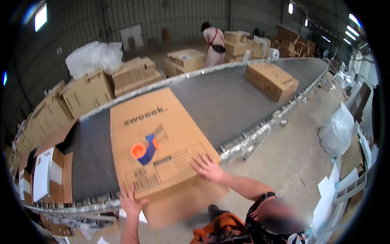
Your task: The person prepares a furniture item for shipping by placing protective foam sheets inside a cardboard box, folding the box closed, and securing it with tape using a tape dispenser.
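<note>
A large flat cardboard box (178, 134) lies across the conveyor belt, its near end jutting past the belt's edge toward me. My left hand (131, 202) is at the box's near left corner, fingers stretched and thumb apart. Flat on the top near the right edge rests my right hand (206, 167), its fingers spread. Between and beyond my hands, a blue and orange tape dispenser (149, 154) lies on the box top. The box's near side (183, 203) is blurred.
Another closed carton (272, 80) sits farther along the belt (211, 97). Left of my box stands an open carton with white panels (44, 175). Stacked cartons (87, 92) line the far side, where a person (214, 44) stands. A plastic-wrapped bundle (338, 130) is at right.
</note>
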Tool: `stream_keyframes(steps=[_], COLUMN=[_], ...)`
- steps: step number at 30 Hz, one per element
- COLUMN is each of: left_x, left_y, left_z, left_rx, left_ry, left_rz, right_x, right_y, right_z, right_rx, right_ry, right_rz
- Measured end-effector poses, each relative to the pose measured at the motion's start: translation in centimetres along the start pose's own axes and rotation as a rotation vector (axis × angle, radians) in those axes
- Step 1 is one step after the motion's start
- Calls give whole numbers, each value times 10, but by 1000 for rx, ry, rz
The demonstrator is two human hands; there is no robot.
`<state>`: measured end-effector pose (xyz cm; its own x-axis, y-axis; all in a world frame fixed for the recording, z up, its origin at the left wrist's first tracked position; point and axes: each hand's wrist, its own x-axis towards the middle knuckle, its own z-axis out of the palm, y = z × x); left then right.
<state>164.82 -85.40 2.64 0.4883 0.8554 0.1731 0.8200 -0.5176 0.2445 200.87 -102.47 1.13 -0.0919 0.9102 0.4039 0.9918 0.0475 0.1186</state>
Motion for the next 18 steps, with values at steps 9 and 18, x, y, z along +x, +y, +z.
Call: stream_keyframes(steps=[9, 18], left_x=[25, 49], left_y=[95, 131], left_z=[-8, 24], left_rx=[325, 364], left_ry=[-111, -249], left_rz=[441, 414], right_x=[17, -5], right_y=[56, 49], right_z=[-1, 23], right_rx=[103, 37], right_ry=[-95, 156], right_rz=[-46, 48])
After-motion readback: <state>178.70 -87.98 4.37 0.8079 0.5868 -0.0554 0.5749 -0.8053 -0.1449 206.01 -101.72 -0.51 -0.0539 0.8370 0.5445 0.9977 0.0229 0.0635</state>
